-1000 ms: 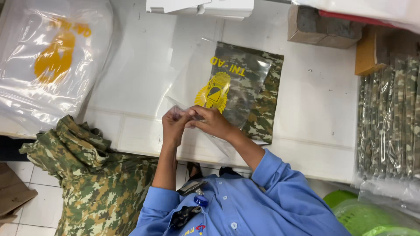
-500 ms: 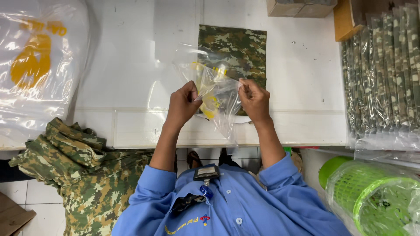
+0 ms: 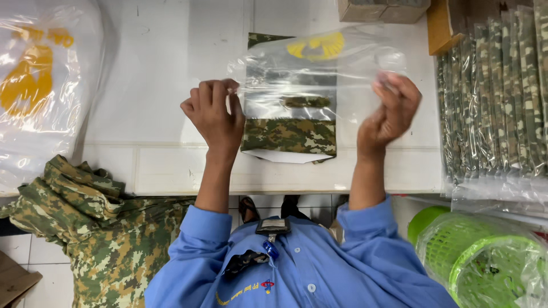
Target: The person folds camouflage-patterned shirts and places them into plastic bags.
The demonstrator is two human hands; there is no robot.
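My left hand (image 3: pixel 214 117) and my right hand (image 3: pixel 391 111) hold a clear plastic bag (image 3: pixel 314 71) with a yellow print, stretched wide between them above the white table (image 3: pixel 160 85). Each hand pinches one side of the bag's mouth. Under the bag lies a folded camouflage garment (image 3: pixel 288 137) with a white card showing at its near edge. The bag hides the garment's upper part.
A heap of clear bags with yellow prints (image 3: pixel 40 85) lies at the left. Loose camouflage clothing (image 3: pixel 85 222) hangs off the table's left front. Packed camouflage garments (image 3: pixel 494 97) are stacked at the right, green baskets (image 3: pixel 479 256) below them, and cardboard boxes (image 3: pixel 382 10) at the back.
My hands have moved apart, from together at the bag's mouth to wide on either side, pulling the bag open and flat over the folded garment.
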